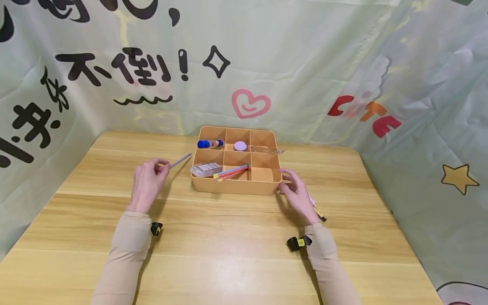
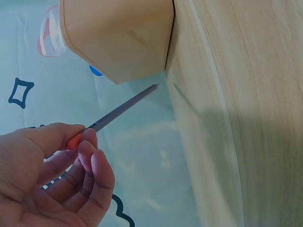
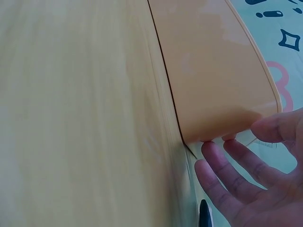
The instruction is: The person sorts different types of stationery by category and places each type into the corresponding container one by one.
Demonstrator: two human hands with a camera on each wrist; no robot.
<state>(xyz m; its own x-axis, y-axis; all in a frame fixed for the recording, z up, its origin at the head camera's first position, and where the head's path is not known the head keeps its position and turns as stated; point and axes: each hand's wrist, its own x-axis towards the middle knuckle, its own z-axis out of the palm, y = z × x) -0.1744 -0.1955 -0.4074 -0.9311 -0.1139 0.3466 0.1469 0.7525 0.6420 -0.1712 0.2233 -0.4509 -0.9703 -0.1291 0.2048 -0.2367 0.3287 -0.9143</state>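
My left hand point(image 1: 149, 180) pinches a slim grey-purple pencil point(image 2: 125, 108) by its orange end, between thumb and fingertips. The pencil's tip points toward the left side of an orange-tan box point(image 1: 234, 187) with compartments and stays apart from it. My right hand point(image 1: 296, 192) touches the box's near right corner, its thumb at the rim and fingers spread along the side. Several coloured pencils point(image 1: 231, 172) lean in the front middle compartment. A clear plastic case point(image 1: 206, 170) lies front left, a blue-capped glue stick point(image 1: 210, 144) back left, and a lilac round object point(image 1: 240, 146) back middle.
A clear flat packet point(image 1: 267, 150) lies across the divider on the box's right side and sticks out past the rim. Partly hidden beside my right wrist, a thin dark-tipped object point(image 1: 321, 216) rests on the wooden table point(image 1: 228, 237). Printed cloth point(image 1: 305, 63) stands around the table.
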